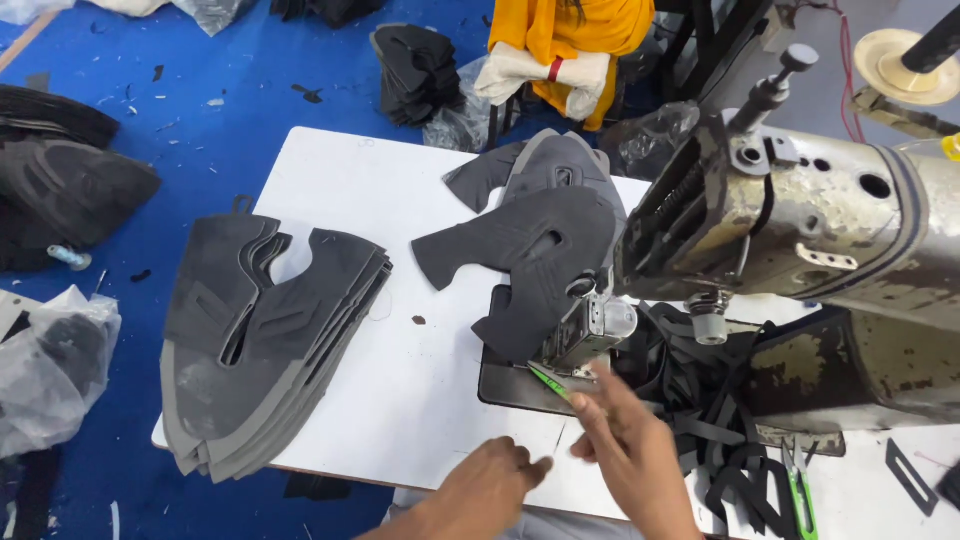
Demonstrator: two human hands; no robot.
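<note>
Machine (800,215), an industrial sewing head, worn and grey, fills the right half of the frame; its needle area sits at centre. White table (400,400) carries everything. Stack of dark grey shoe-upper panels (265,335) lies fanned at centre left, well apart from the hands. One upper panel (530,255) rests at the presser foot, a second panel just behind it toward the top. Black straps (720,400) lie heaped under the machine arm at lower right.

Right hand (630,445), low centre, pinches green thread snips (548,380) between thumb and fingertips, tip just beside the foot. Left hand (490,480) rests beside it, fingers curled loosely together, holding nothing visible.

Step judged: thread trimming at the needle. Next move calls for a steady tip and the panel kept flat
</note>
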